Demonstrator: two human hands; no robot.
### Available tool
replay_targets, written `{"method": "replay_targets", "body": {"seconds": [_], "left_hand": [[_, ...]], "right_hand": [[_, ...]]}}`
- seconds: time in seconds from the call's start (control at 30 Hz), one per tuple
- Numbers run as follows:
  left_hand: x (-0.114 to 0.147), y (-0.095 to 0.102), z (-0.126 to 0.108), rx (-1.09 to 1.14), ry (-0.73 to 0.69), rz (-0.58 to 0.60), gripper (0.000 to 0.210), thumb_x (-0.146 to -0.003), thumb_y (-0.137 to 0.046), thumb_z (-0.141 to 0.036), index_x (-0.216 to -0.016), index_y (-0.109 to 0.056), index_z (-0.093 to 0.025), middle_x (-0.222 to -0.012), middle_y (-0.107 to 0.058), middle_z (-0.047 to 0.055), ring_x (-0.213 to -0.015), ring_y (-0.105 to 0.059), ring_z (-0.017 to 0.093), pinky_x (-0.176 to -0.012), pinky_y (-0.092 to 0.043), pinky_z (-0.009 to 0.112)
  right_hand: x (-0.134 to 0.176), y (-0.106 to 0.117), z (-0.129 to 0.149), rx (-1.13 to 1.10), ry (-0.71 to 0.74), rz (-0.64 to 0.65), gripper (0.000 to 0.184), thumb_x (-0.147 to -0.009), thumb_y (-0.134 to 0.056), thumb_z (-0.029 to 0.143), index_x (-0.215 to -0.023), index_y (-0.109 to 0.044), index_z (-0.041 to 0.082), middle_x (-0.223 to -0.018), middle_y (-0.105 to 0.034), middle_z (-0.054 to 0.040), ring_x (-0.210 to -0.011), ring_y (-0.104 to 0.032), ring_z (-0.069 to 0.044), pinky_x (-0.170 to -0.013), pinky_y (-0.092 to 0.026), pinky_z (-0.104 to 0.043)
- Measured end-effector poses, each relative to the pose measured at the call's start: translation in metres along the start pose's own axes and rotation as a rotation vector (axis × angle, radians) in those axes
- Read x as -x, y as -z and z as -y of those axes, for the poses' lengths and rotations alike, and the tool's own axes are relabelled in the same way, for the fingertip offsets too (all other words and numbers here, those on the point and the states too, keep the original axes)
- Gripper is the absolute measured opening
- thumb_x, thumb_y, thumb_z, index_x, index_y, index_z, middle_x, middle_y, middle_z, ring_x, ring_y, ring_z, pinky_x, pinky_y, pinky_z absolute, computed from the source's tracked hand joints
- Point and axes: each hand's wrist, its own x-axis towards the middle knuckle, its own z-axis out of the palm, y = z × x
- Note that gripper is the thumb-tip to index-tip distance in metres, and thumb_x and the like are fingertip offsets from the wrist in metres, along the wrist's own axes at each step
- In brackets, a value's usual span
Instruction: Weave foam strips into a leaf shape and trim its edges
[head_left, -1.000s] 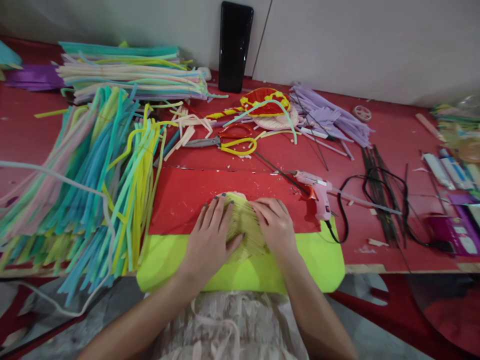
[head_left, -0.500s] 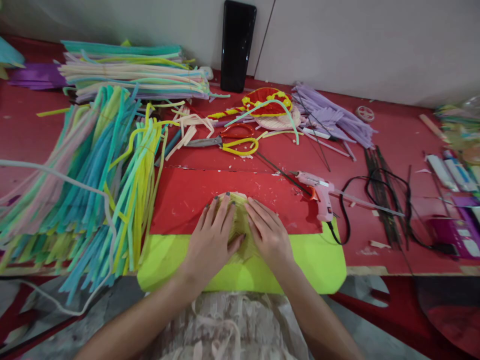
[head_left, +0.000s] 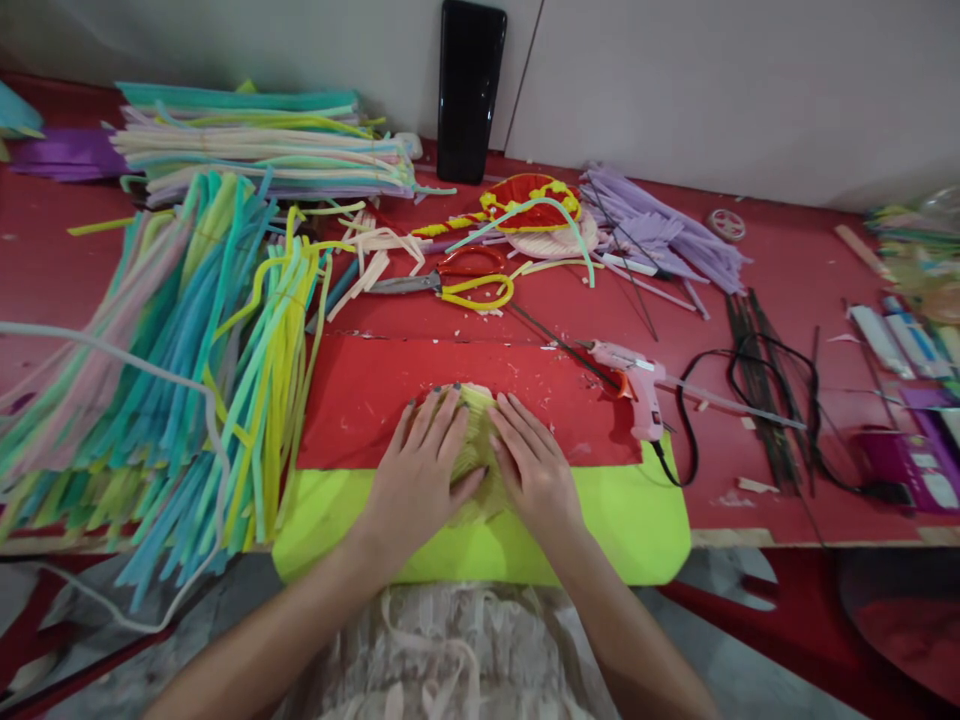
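Observation:
Both hands lie flat on a pale yellow ribbed piece, which looks made of pipe cleaners laid side by side. My left hand covers its left side, fingers stretched out and thumb pointing inward. On its right side rests my right hand, fingers extended and close together. A strip of the piece shows between the hands, with a paler edge at the top; the rest is hidden under the palms. Beneath it are a red sheet and a bright yellow-green mat at the table's front edge.
Bundles of pipe cleaners fill the left. Scissors with red and yellow handles lie ahead, near a red-and-yellow pipe-cleaner piece. A pink glue gun with a black cord stands right. A phone leans on the wall.
Both hands stay pressed on the yellow piece, with barely any shift of the fingers. The whole view has moved very slightly.

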Motion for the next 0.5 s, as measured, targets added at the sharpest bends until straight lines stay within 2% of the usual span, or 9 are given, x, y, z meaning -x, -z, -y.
{"method": "replay_targets", "body": {"seconds": [0.3, 0.5], "left_hand": [[0.0009, -0.0045, 0.0020, 0.051, -0.007, -0.008, 0.059, -0.093, -0.047, -0.043, -0.140, -0.042, -0.007, -0.152, -0.038, 0.018, -0.141, -0.034, 0.031, -0.113, -0.035, 0.048], [0.0022, -0.0073, 0.0025, 0.071, -0.002, -0.030, 0.058, -0.092, -0.048, -0.041, -0.139, -0.042, -0.007, -0.153, -0.036, 0.019, -0.142, -0.033, 0.031, -0.114, -0.034, 0.047]], "right_hand": [[-0.0002, -0.0022, 0.0014, 0.000, -0.029, 0.002, 0.049, -0.096, -0.045, 0.016, -0.145, -0.042, 0.019, -0.141, -0.054, -0.0099, -0.135, -0.046, -0.021, -0.109, -0.046, -0.042], [0.0012, -0.0075, 0.0047, 0.031, -0.055, -0.026, 0.046, -0.097, -0.045, 0.018, -0.143, -0.045, 0.016, -0.141, -0.054, -0.0124, -0.135, -0.046, -0.022, -0.110, -0.045, -0.042]]}}
